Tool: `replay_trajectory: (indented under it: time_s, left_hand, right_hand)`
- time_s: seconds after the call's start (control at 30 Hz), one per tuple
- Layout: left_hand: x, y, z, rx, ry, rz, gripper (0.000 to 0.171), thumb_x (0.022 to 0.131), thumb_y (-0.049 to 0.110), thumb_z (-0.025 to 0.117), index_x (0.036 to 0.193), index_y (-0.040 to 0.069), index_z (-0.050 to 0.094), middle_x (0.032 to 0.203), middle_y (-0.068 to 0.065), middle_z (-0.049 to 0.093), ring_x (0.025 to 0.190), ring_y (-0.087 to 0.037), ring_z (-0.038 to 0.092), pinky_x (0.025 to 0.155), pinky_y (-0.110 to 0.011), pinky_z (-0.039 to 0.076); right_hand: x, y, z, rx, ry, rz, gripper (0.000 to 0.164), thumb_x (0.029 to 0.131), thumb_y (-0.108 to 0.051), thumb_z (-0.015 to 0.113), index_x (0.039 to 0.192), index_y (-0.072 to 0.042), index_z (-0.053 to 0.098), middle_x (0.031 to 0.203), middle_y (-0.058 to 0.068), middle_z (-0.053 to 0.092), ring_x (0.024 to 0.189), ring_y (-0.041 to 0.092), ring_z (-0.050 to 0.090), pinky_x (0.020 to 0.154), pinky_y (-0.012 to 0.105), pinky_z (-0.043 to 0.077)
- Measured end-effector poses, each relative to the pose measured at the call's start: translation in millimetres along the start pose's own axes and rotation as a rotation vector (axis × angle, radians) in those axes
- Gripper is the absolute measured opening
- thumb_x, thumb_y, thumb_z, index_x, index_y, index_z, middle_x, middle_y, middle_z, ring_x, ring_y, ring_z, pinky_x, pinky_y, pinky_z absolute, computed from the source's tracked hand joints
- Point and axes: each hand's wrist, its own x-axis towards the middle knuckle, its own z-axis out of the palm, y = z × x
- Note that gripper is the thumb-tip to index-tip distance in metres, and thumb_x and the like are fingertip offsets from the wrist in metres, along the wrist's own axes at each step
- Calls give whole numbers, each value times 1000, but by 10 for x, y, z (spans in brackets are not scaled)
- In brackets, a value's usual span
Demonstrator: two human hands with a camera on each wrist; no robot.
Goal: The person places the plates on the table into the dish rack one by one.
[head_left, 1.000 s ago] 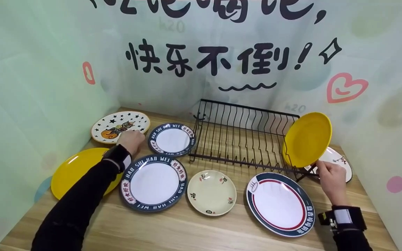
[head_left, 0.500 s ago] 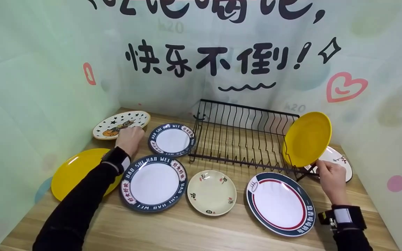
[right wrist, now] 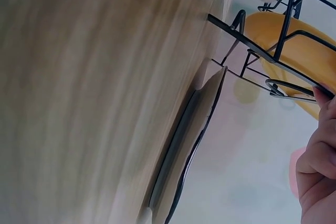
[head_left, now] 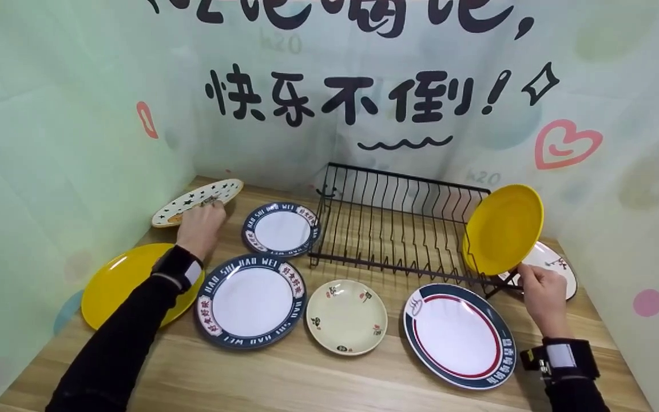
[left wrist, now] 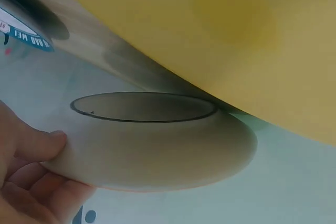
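Observation:
At the back left my left hand pinches the near right rim of a white star-patterned plate with an orange edge. The plate is tilted, its right side raised. In the left wrist view, the thumb lies on the pale underside of this plate, beside its dark foot ring. My right hand grips the front right corner of the black wire dish rack. A yellow plate stands leaning in the rack's right end, just above that hand; the right wrist view shows the fingers at the rack's wire.
Another yellow plate lies under my left forearm. Two blue-rimmed plates, a small cream plate and a red-ringed plate lie on the wooden table. Behind my right hand lies a white plate. Printed cloth walls surround the table.
My left hand has moved slightly left, and the star-patterned plate has gone from nearly flat to steeply tilted. The right hand, rack and standing yellow plate have stayed put.

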Motion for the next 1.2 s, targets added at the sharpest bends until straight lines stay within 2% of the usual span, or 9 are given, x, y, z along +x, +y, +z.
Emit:
replay_trajectory:
  time_s: [0.23, 0.5, 0.6, 0.73, 0.83, 0.97, 1.07, 1.13, 1.2]
  left_hand:
    - [-29, -126, -103, -28, 47, -26, 29, 86, -4, 65, 110, -18, 54, 88, -33, 63, 65, -42, 63, 52, -49, 53]
    - [-131, -139, -107, -53, 121, -9, 38, 84, -6, 65, 119, -17, 53, 96, -35, 63, 67, -44, 63, 52, -48, 54]
    - [-157, -116, -116, -48, 155, -1, 38, 85, -5, 65, 120, -16, 53, 97, -34, 64, 69, -44, 64, 52, -49, 54]
    - [-185, -92, -164, -70, 200, 3, 38, 85, -7, 64, 120, -14, 53, 100, -35, 63, 69, -45, 64, 51, -49, 54]
    - [-216, -80, -215, -82, 236, 4, 39, 83, -9, 64, 121, -13, 53, 102, -34, 63, 70, -45, 64, 50, -48, 54]
    - [-259, -45, -298, -93, 304, 24, 39, 84, -10, 63, 122, -12, 54, 103, -32, 64, 71, -45, 64, 50, -47, 54]
    - [-287, 6, -385, -108, 378, 59, 38, 84, -11, 61, 121, -11, 55, 104, -31, 64, 73, -44, 65, 48, -45, 54]
    - [-298, 54, -461, -127, 428, 83, 38, 84, -11, 60, 122, -10, 55, 107, -30, 64, 77, -45, 66, 47, -44, 54]
    - [-298, 114, -549, -132, 478, 113, 38, 83, -12, 60, 121, -10, 56, 107, -29, 65, 82, -45, 66, 46, -43, 53]
  right_hand:
    - [1, -1, 25, 13, 6, 9, 42, 94, -12, 56, 55, 2, 61, 50, -2, 50, 53, 9, 43, 54, 23, 30]
    - [-5, -5, 55, 22, 10, 3, 43, 95, -13, 56, 55, 1, 62, 55, 11, 55, 54, 8, 44, 55, 22, 31]
    - [-4, -11, 54, 20, 5, 3, 43, 95, -13, 55, 54, 0, 61, 54, 10, 54, 55, 9, 44, 55, 23, 30]
    - [7, -41, 17, -19, -34, 10, 43, 96, -16, 54, 57, 0, 62, 52, 3, 52, 54, 10, 44, 53, 24, 30]
    - [27, -71, -34, -44, -108, 23, 42, 98, -19, 51, 64, 2, 65, 52, 4, 53, 51, 12, 46, 52, 25, 33]
    - [52, -94, -146, -8, -248, 105, 48, 102, -29, 48, 74, 6, 66, 55, 9, 56, 44, 17, 51, 46, 27, 39]
    - [74, -108, -271, 49, -323, 204, 60, 105, -39, 41, 87, 13, 65, 64, 13, 59, 48, 22, 56, 46, 29, 48]
    - [101, -131, -370, 56, -298, 271, 62, 105, -41, 37, 94, 13, 66, 68, 10, 61, 51, 22, 58, 48, 30, 50]
    - [141, -182, -492, 78, -223, 362, 55, 105, -38, 37, 101, 7, 68, 71, 6, 63, 54, 21, 60, 48, 29, 51]
